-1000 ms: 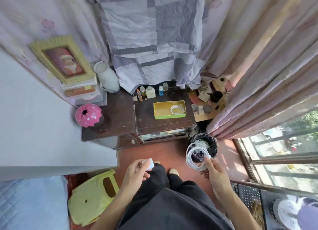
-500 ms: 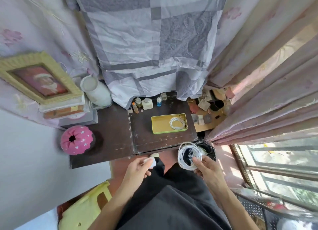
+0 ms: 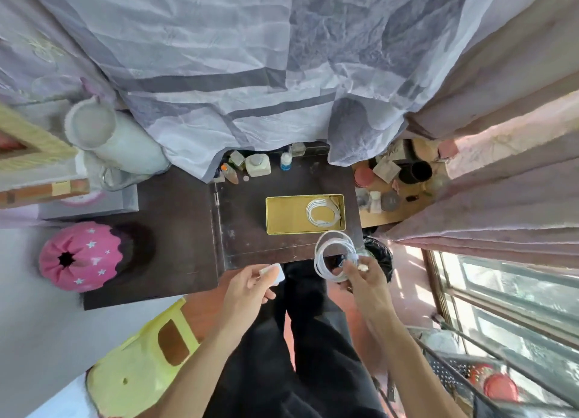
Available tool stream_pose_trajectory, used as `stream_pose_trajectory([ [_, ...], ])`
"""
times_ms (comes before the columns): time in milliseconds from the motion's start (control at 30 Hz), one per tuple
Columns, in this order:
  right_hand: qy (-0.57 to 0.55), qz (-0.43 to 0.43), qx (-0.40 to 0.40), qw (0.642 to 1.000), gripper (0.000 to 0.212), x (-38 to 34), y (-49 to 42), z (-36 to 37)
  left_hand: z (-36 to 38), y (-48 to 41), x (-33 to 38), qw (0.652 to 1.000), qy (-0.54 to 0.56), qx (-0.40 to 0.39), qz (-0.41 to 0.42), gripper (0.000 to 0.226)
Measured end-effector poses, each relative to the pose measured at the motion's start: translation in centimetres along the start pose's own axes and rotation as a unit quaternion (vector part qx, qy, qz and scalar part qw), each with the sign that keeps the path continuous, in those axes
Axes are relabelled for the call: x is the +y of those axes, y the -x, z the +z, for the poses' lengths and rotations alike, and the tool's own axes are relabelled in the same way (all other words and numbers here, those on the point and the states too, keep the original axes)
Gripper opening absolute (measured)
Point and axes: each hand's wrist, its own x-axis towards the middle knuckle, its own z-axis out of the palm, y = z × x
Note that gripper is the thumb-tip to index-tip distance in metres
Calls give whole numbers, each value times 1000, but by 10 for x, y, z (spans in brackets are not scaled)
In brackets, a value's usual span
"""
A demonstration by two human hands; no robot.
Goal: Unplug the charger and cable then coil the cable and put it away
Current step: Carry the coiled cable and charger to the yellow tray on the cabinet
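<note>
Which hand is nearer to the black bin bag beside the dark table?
Right. The right hand, holding the coiled cable, is just left of the black bin bag; the left hand, with the charger, is farther left.

The dark brown desk (image 3: 250, 236) carried a shallow yellow tray (image 3: 285, 214) on its right-hand section, near the front edge. A coiled white cable (image 3: 322, 212) lay in the tray's right end. Along the back edge stood a squat white bottle (image 3: 258, 164), with a small blue bottle (image 3: 285, 161) near its right and an orange-tipped bottle (image 3: 231, 174) to its left. On the left section sat a pink star-dotted ball (image 3: 80, 256). Behind it were a grey box (image 3: 94, 203) and a white jug (image 3: 112, 139).
</note>
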Motion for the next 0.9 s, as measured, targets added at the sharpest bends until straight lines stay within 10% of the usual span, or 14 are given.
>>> stream_pose_trajectory([
  [700,219,32,74,972,38,9,-231,87,36,-98,-48,997,-21,50,-50,10],
  [900,416,-24,124,900,39,9,-232,94,34,-109,-43,997,-44,28,-53,19],
])
